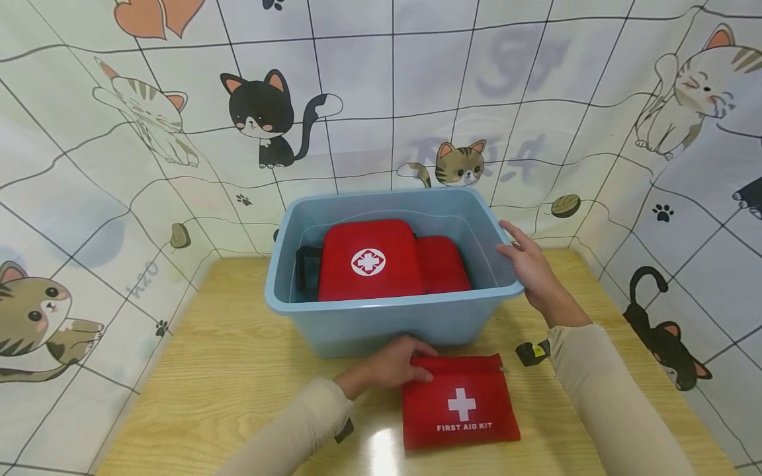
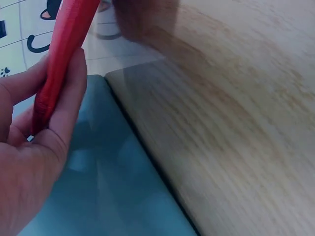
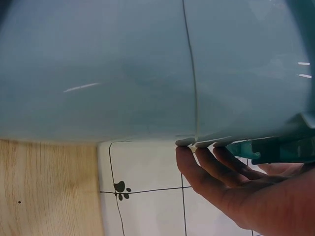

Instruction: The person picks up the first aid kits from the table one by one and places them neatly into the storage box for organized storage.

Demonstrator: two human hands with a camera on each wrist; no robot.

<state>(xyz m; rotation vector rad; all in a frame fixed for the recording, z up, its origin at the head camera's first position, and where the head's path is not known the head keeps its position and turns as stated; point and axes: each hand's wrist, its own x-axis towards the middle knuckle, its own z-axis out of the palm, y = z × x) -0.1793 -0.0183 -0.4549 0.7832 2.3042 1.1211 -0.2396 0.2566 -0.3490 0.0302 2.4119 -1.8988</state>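
My left hand [image 1: 395, 363] pinches the upper left corner of a flat red first aid pouch [image 1: 485, 403], thumb on its front. The left wrist view shows the red pouch [image 2: 64, 54] edge-on between thumb and fingers. On the right, my right hand [image 1: 532, 271] holds the right rim of a light blue plastic bin [image 1: 381, 327]. Its fingertips touch the bin's outer wall [image 3: 123, 73] under the rim in the right wrist view; the thumb is hidden there. Inside the bin lie a larger red first aid case [image 1: 369, 238] with a white emblem and a smaller red case [image 1: 442, 261].
A black strap-like item [image 1: 306, 268] stands at the left inside the bin. The bin rests on a wood-grain table [image 1: 232, 370], close to a cat-patterned cloth wall [image 1: 363, 79] that also rises on both sides.
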